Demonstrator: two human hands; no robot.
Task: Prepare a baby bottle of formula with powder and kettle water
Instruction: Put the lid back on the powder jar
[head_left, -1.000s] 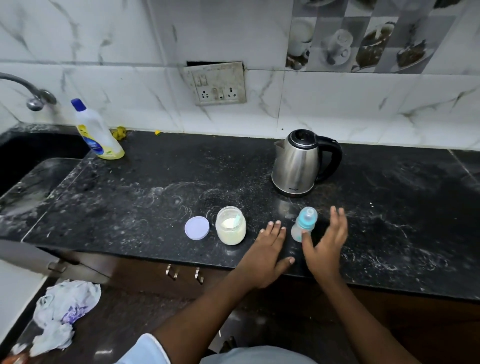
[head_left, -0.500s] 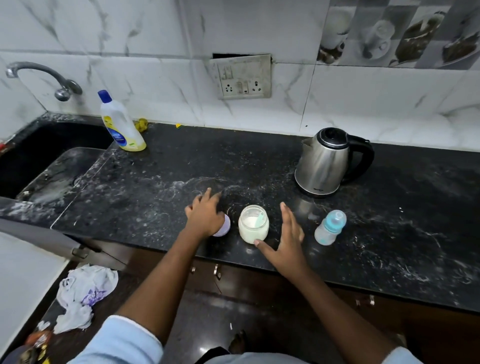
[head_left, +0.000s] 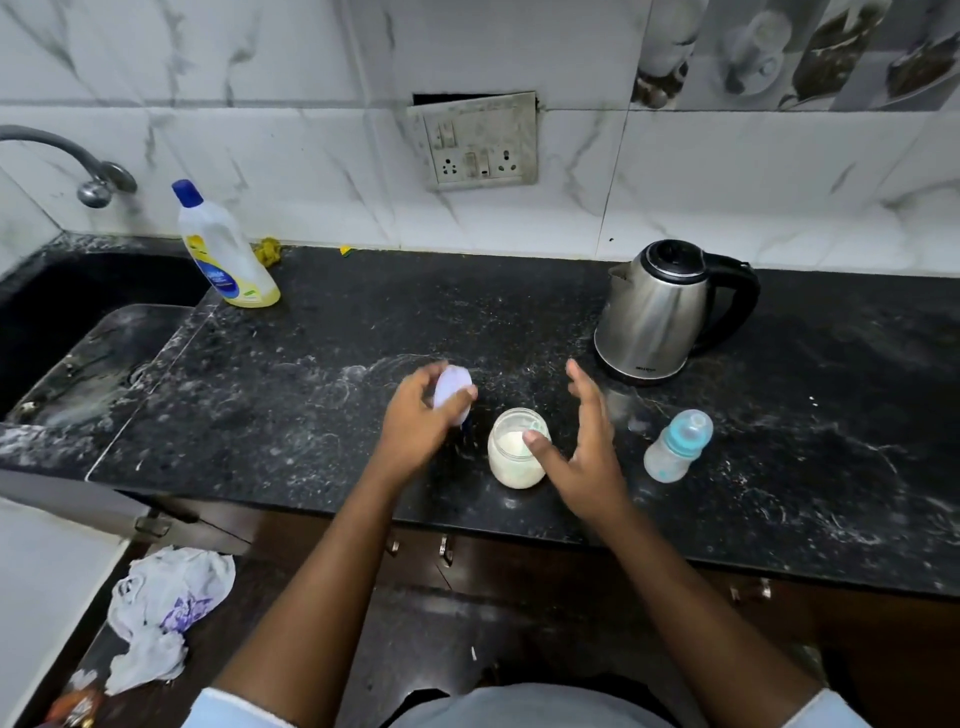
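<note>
Open powder jar (head_left: 517, 449) near the black countertop's front edge (head_left: 467, 514); bare counter lies behind it, kettle (head_left: 655, 312) behind-right, baby bottle (head_left: 675, 448) (capped, upright) right. Left hand (head_left: 415, 421) pinches the tilted lilac lid (head_left: 453, 391) just left of the jar. Right hand (head_left: 584, 447) is spread, empty, thumb at the jar's rim.

The left hand (head_left: 415, 421), which lay flat left of the jar (head_left: 517, 449) over the lid (head_left: 453, 392) half a second ago, has lifted that lid off the surface (head_left: 311, 395), tilted in its fingers (head_left: 462, 397). The right hand (head_left: 587, 452) has closed in until its thumb overlaps the jar's rim.
</note>
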